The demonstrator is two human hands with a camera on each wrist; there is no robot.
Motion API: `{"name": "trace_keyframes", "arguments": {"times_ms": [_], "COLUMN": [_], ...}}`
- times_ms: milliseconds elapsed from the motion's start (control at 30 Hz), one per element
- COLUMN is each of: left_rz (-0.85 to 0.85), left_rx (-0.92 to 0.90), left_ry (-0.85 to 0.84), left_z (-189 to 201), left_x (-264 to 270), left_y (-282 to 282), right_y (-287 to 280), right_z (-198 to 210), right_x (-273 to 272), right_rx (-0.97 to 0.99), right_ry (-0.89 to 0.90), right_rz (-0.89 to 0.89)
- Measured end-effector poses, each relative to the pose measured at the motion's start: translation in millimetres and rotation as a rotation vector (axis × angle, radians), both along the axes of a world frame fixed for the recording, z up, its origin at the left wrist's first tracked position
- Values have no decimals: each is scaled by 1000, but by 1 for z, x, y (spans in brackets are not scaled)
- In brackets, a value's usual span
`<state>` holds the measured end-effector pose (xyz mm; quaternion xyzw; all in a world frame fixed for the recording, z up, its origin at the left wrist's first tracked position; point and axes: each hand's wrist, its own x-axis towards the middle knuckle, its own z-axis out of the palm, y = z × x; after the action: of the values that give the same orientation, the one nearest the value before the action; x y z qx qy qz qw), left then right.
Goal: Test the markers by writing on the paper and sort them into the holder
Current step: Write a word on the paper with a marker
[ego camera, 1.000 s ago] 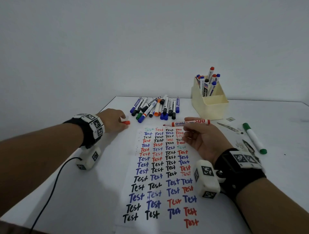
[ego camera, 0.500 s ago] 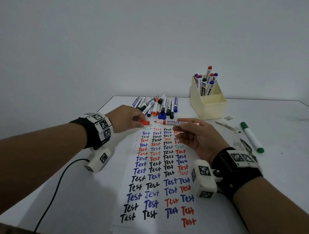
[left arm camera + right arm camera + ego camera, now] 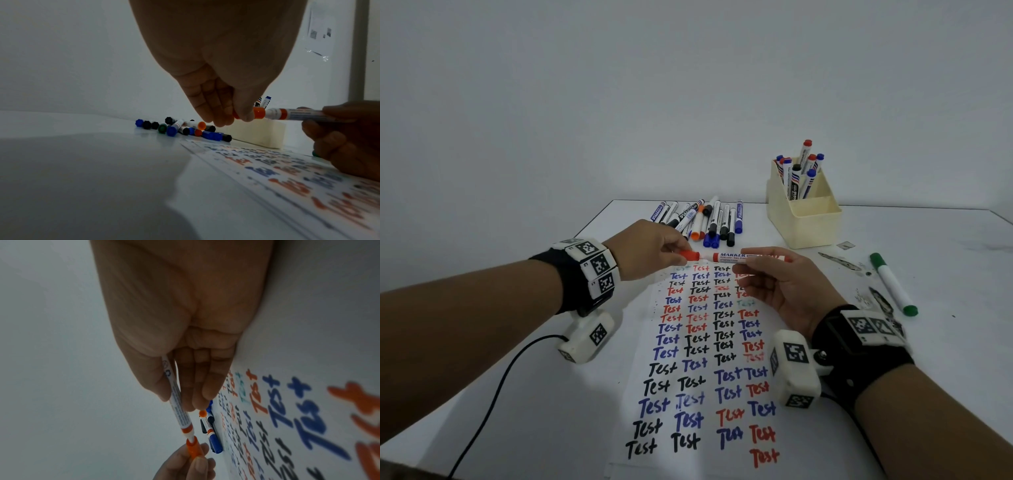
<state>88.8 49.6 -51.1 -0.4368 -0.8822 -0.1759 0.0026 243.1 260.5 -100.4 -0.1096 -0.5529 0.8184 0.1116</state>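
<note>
Left hand (image 3: 650, 248) pinches the red cap (image 3: 688, 255) over the tip of the marker (image 3: 743, 257), which the right hand (image 3: 780, 287) grips.

My left hand (image 3: 650, 251) covers the far end of the red cap (image 3: 689, 255), and the marker (image 3: 743, 257) tip sits inside it, unseen. My right hand (image 3: 784, 284) hides part of the barrel. The paper (image 3: 292, 181) blurs in the left wrist view, its words unreadable. The paper's lower edge is cut off in the head view.
</note>
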Motion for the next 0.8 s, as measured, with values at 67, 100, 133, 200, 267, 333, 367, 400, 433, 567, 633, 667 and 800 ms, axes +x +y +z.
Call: {"name": "trace_keyframes", "arguments": {"times_ms": [67,100,133,200,267,333,367,400,433,567,633,667,800], "left_rz": [-23,-32,-34,0,50,81,89,93,95,81,68,61,24], "left_rx": [8,4,-2,16,88,136,141,139,132,73,58,57,-15], "left_ry": [-18,-20,-22,-49,-95,-113,-110,-101,-87,-14,12,19,39], "left_z": [1,1,1,2,2,6,9,12,15,26,29,31,29], "left_x": [5,8,11,16,21,26,29,31,32,37,39,40,35], "left_y": [2,4,6,11,16,19,21,22,23,27,26,25,19], "right_y": [0,0,0,1,1,1,1,1,0,-1,-1,-1,1], "right_z": [0,0,0,0,0,1,2,3,3,4,4,4,3], "right_x": [0,0,0,0,0,2,2,3,3,5,6,6,6], "right_rx": [12,18,20,9,-9,-28,-36,-40,-45,-66,-63,-60,-34], "right_ry": [-3,-4,-3,7,24,44,54,62,69,86,88,88,62], "right_rz": [11,17,22,21,14,16,19,23,25,30,36,42,60]}}
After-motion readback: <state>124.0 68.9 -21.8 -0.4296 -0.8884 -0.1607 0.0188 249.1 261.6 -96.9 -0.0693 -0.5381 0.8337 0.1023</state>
